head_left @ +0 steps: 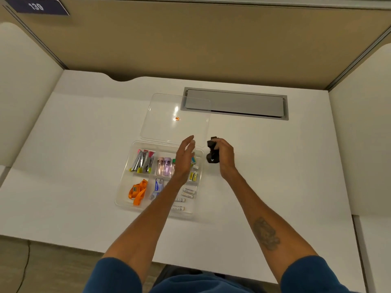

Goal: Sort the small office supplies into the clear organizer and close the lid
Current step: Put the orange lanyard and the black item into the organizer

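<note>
Left hand (186, 157) is flat and open, fingers straight and together, holding nothing. It hovers over the far right part of the organizer (122, 199). Right hand (224, 157), just beside it, has its fingers curled round a dark object (211, 152) that bears one small white mark. What the object is cannot be told. It is held just outside the organizer's right edge.

The organizer, one clear divided tray, lies under and to the left of the left hand on the white desk (74, 144). Its clear lid (160, 127) lies open and flat just beyond the fingertips of both hands, with one small orange sticker (177, 118) on it.

Contents, counted:
- Left of the left hand: a cluster of at least three silver clips (142, 161) with pink and yellow-green ends.
- Between the clips and the hand: two tubes (163, 166), one pink and one purple. A third piece, green, is partly hidden by the hand.
- Nearer the person, left: one orange strap (137, 192).
- Against the left forearm: one blue and white packet (158, 185), print too small to read.
- Right of the left wrist: two small yellow batteries (193, 176).
- Below those: four white batteries (189, 190). One label seems to read "Heybright".

Beyond the right hand, one grey hatch (234, 103) is set in the desk. Far off to the left, one dark sign (36, 6) reads "139".
</note>
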Available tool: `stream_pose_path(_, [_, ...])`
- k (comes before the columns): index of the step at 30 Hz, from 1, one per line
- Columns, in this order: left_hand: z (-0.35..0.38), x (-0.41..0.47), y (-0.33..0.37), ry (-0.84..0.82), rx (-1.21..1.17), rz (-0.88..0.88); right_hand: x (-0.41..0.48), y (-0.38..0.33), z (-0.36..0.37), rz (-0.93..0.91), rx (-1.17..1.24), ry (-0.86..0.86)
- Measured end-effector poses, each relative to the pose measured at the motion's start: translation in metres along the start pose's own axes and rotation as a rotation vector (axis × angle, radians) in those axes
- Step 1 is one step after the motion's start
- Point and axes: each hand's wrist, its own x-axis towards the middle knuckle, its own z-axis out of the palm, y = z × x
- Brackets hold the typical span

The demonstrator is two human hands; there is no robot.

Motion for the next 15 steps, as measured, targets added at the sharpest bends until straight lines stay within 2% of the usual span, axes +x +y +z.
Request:
stream_pose_path(3, [0.011, -0.006, 0.015, -0.097, -0.431, -0.287, -0.024, 0.003, 0.023, -0.159, -0.025, -0.087])
stream_pose_path(6, [0.013, -0.017, 0.022, -0.222, -0.731, -0.408, -0.041, 0.016, 0.047, -0.379, -0.225, -0.065])
stream_pose_path(11, [-0.008, -0.031, 0.019, -0.285, -0.781, -0.440, -0.057, 0.033, 0.066, -0.535, -0.542, -0.013])
stream_pose_path(12, [-0.013, -0.034, 0.016, -0.292, -0.810, -0.423, -0.060, 0.036, 0.075, -0.565, -0.514, -0.016])
stream_pose_path(13, [-0.018, -0.037, 0.014, -0.297, -0.832, -0.404, -0.067, 0.039, 0.086, -0.676, -0.442, 0.021])
stream_pose_path(15, [-0.028, -0.042, 0.013, -0.256, -0.827, -0.357, -0.081, 0.050, 0.106, -0.703, -0.298, 0.127])
